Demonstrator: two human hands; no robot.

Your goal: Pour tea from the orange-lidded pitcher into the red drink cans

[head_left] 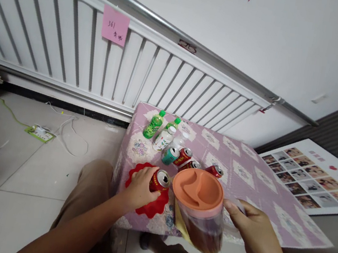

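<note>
Two hands are busy: your left hand point(140, 187) has its fingers around an opened red can point(162, 180) over the scalloped red mat point(152, 209), and your right hand point(253, 224) has its fingers closed around the handle of the clear pitcher point(201, 228), with its orange lid point(199, 188). The pitcher is at the near edge of the surface point(271, 212), its base seen against the floor; you cannot tell whether anything supports it. If your right grip slackens, the dark contents could pull it over the edge. A sharp tilt might spill liquid if the lid isn't tight. The can's opening shows, so squeezing or tipping it may slop out whatever remains. Swinging the pitcher forward risks knocking the red cans point(184, 155) standing just behind it.
</note>
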